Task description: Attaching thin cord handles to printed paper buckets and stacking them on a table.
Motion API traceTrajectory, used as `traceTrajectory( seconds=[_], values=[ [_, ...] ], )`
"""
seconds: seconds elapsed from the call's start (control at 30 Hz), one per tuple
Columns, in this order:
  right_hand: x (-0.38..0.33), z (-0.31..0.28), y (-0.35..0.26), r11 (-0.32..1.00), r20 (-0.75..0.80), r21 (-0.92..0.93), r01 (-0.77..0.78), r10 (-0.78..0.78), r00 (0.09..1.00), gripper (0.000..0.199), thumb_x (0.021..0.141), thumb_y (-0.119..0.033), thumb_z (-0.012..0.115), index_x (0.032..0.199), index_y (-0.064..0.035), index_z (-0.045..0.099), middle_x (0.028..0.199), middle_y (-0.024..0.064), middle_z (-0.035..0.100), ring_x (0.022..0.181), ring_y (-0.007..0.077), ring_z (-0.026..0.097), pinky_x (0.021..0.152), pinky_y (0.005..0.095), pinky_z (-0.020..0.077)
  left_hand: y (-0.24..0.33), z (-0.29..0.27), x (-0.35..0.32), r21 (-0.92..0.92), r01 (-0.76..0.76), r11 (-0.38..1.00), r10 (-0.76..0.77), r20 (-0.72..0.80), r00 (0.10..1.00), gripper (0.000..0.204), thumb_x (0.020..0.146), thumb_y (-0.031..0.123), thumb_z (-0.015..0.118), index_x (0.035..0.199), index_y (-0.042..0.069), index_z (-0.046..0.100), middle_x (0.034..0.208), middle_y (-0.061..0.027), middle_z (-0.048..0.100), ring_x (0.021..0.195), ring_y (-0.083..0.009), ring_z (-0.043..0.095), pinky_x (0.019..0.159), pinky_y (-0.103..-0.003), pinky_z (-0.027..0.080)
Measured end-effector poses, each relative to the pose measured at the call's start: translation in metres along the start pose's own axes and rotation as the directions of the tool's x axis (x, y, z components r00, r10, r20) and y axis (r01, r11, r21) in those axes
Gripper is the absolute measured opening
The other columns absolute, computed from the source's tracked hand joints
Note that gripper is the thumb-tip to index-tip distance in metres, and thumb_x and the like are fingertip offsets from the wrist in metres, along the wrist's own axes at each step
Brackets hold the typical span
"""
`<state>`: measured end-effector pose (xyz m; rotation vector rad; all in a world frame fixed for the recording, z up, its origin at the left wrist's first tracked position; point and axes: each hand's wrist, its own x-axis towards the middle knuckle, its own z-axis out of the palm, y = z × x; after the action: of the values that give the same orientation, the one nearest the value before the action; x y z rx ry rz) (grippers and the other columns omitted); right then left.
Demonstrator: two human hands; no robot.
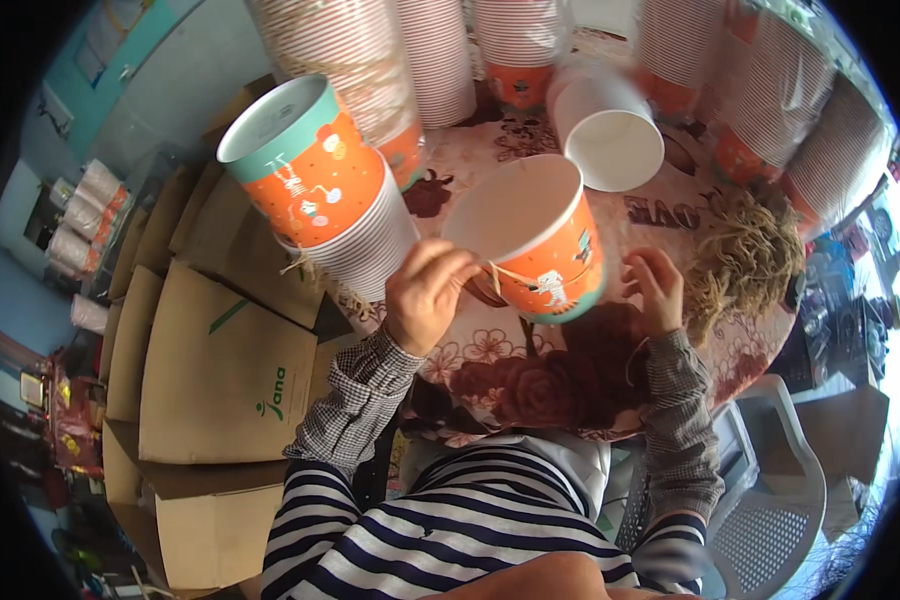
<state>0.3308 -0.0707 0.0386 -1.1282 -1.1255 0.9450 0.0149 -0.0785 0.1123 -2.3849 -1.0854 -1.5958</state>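
Note:
My left hand (425, 293) grips the rim of an orange and teal paper cup (535, 240) that lies tilted with its white inside facing me. A thin tan string crosses the cup's side by my fingers. My right hand (658, 288) hovers just right of the cup, fingers apart, holding nothing. A pile of tan string handles (745, 260) lies right of that hand on the flowered tablecloth (530, 380). To the left, a stack of nested cups (315, 185) lies on its side, its teal bottom toward me.
Tall stacks of cups (440, 55) fill the table's far side, and one white cup (610, 130) lies with its mouth toward me. Flattened cardboard boxes (220, 370) stand at my left. A white plastic chair (780, 510) is at lower right.

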Motion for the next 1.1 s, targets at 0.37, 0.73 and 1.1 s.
traceTrajectory(
  seconds=[0.37,0.73,1.1],
  values=[
    [-0.009,0.006,-0.004,0.991,0.134,0.064,-0.12,0.111,0.985,0.015,0.094,-0.013,0.054,0.1,0.0005,0.059,0.088,0.0051,0.063,0.069,0.0075,0.057,0.056,0.0209,0.0501,-0.022,-0.06,0.031,-0.791,0.183,0.584,-0.614,-0.283,0.737,0.016,0.095,0.014,0.056,0.106,0.002,0.055,0.101,-0.0059,0.062,0.088,-0.0131,0.062,0.074,-0.025,0.052],
    [-0.015,0.013,-0.007,0.994,0.229,-0.024,-0.102,0.105,0.968,0.015,0.095,-0.013,0.053,0.098,0.0011,0.059,0.087,0.0051,0.064,0.071,0.0082,0.059,0.057,0.021,0.0502,-0.05,-0.079,0.034,-0.862,0.159,0.482,-0.731,-0.295,0.616,0.018,0.092,0.017,0.061,0.104,0.003,0.057,0.102,-0.0084,0.067,0.093,-0.019,0.067,0.074,-0.028,0.056],
    [-0.019,0.018,-0.014,0.99,0.241,-0.032,-0.141,0.144,0.96,0.016,0.096,-0.016,0.052,0.095,-0.0011,0.058,0.087,0.0051,0.064,0.07,0.0073,0.058,0.058,0.0195,0.0494,-0.063,-0.108,0.03,-0.803,0.346,0.486,-0.714,-0.136,0.687,0.026,0.095,0.025,0.057,0.105,0.001,0.06,0.088,-0.0075,0.067,0.076,-0.0157,0.066,0.071,-0.03,0.056]
  ],
)
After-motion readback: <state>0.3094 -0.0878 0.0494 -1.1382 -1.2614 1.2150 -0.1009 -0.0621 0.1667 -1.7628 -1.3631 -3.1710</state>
